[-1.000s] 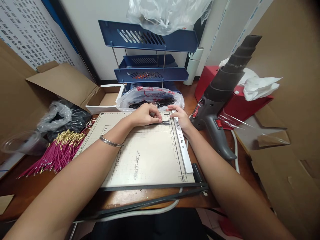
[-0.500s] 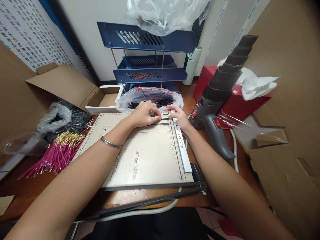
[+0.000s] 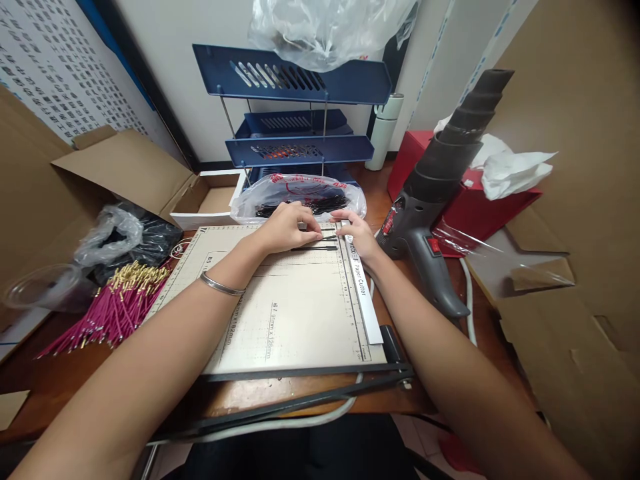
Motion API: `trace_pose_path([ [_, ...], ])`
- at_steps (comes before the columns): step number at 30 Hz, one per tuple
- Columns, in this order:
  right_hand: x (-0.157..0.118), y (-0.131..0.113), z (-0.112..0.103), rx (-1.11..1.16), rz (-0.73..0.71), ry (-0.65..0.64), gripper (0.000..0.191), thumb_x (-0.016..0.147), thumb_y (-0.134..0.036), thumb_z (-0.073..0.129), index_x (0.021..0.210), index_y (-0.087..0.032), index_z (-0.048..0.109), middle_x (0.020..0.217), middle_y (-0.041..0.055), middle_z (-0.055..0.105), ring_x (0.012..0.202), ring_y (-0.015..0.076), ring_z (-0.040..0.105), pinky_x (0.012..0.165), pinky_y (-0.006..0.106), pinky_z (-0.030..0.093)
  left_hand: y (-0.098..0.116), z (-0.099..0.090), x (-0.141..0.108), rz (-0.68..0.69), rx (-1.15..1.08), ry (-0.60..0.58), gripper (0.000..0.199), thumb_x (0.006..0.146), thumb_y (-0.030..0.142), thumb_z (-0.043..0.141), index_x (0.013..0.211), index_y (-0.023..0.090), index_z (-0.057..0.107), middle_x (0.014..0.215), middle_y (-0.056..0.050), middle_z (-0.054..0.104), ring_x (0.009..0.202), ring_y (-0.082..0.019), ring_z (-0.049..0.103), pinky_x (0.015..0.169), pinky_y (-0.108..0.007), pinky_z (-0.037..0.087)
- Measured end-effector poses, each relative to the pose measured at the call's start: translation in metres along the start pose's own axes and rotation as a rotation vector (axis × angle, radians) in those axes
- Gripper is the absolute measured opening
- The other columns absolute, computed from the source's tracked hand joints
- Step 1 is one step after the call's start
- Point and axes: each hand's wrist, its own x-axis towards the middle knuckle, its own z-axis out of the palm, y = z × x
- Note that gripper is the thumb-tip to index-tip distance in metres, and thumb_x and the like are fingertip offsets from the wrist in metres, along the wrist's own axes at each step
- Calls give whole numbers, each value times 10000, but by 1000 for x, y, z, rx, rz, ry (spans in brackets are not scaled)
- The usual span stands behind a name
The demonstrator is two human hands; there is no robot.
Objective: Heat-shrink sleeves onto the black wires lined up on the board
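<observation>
The cream paper cutter lies flat before me, with printed grid lines and a white guard strip along its right side. Near its far right corner, my left hand pinches a thin black wire between thumb and fingertips. My right hand has its fingertips at the wire's right end, beside the guard; its grip there is partly hidden. Another black wire lies on the board just nearer to me, roughly parallel. A clear plastic bag of black wires sits behind the board.
Magenta wires with gold ends are piled on the left, near an open carton. A grey heat gun stands at right before a red box. Blue trays rise behind. The cutter arm runs along the front.
Both hands stay almost in place over the wires. The whole view has shifted very slightly.
</observation>
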Motion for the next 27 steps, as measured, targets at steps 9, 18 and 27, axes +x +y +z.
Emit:
trace_pose_path([
  [9, 0, -2, 1, -8, 2, 9, 465, 498, -289, 636, 958, -233, 676, 1045, 46, 688, 1109, 280, 594, 1118, 478, 434, 2, 1, 0, 16, 132, 12, 159, 927, 357, 741, 889, 255, 857, 931, -45, 802, 925, -244, 588, 899, -421, 359],
  [18, -4, -4, 1, -14, 0, 5, 463, 509, -298, 626, 965, -238, 674, 1053, 36, 684, 1147, 277, 592, 1149, 473, 409, 4, -2, 0, 0, 69, -30, 167, 897, 387, 741, 857, 260, 842, 942, -30, 812, 925, -244, 593, 922, -420, 375],
  [27, 0, 0, 1, -4, 8, 11, 463, 519, -282, 632, 978, -232, 669, 1057, 44, 697, 1132, 273, 601, 1136, 471, 426, 5, 1, 2, -26, 164, 16, 180, 920, 340, 688, 902, 245, 840, 974, -54, 801, 971, -262, 591, 911, -431, 361],
])
